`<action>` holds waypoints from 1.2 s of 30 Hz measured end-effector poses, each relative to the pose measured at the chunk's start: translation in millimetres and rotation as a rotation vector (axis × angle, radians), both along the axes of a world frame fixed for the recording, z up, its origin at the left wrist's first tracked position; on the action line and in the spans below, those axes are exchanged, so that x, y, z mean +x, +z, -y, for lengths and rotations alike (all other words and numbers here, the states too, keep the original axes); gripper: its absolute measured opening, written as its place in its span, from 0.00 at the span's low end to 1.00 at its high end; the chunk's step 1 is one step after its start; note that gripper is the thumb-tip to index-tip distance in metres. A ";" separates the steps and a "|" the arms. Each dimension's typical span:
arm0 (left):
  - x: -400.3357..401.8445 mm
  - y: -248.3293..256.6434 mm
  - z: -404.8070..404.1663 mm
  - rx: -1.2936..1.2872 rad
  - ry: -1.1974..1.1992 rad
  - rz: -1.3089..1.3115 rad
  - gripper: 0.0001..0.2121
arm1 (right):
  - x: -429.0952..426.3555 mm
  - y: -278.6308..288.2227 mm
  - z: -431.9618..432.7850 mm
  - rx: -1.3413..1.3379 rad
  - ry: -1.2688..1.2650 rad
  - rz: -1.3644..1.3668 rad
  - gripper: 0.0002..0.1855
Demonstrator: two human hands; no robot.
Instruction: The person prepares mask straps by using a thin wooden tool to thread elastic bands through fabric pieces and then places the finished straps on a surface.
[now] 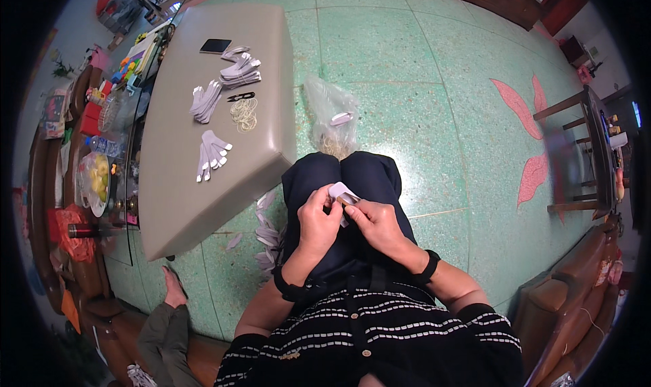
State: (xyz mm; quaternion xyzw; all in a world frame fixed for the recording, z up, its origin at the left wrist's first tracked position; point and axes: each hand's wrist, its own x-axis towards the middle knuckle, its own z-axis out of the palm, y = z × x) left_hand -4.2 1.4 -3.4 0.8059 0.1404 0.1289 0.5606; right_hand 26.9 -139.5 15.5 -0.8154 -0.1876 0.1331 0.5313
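Note:
Above my lap, my left hand (319, 223) pinches a pale lavender-white piece (339, 188) with a cut-out opening in it. My right hand (377, 225) grips the other side of the same piece, close to the left fingertips. A thin brownish item (344, 202) shows between the fingers; what it is I cannot tell. On the beige padded bench (254, 158) to the left lie a banded stack (241, 75) of similar pieces, a second bundle (206, 101) and a loose fan (209, 153). Thread snips (241, 97) rest beside a heap of pale rubber bands (244, 115).
A clear plastic bag (331, 102) stands beyond my knees, with a white piece on it. More white pieces (267, 232) lie scattered on the floor beside my left leg. A phone (215, 45) is on the bench. Another person's bare foot (174, 288) shows at lower left.

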 end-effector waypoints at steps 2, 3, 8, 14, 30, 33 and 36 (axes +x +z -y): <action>0.0 -3.5 0.9 0.049 0.011 0.021 0.12 | 0.1 -0.6 -2.4 0.038 0.006 -0.035 0.12; 0.4 -6.3 0.0 0.030 -0.016 0.024 0.12 | 1.3 -0.6 -3.4 0.060 0.009 -0.050 0.12; 2.9 -21.0 -10.0 -0.299 -0.150 0.054 0.14 | 15.8 -11.7 2.7 -0.075 -0.001 0.238 0.11; 1.4 -13.3 -20.6 -0.370 -0.004 -0.152 0.12 | 14.4 -14.6 3.0 -0.198 0.024 0.421 0.12; -2.7 -16.2 -24.7 -0.847 -0.070 -0.188 0.10 | -2.5 -21.7 0.3 -0.219 0.105 0.449 0.13; -1.6 -13.9 -20.7 -0.873 0.003 -0.168 0.10 | 1.2 -21.4 -1.5 -0.224 0.080 0.456 0.13; -1.4 -4.5 -17.2 -0.898 0.066 -0.175 0.09 | 0.1 -22.5 -3.6 -0.190 0.015 0.460 0.13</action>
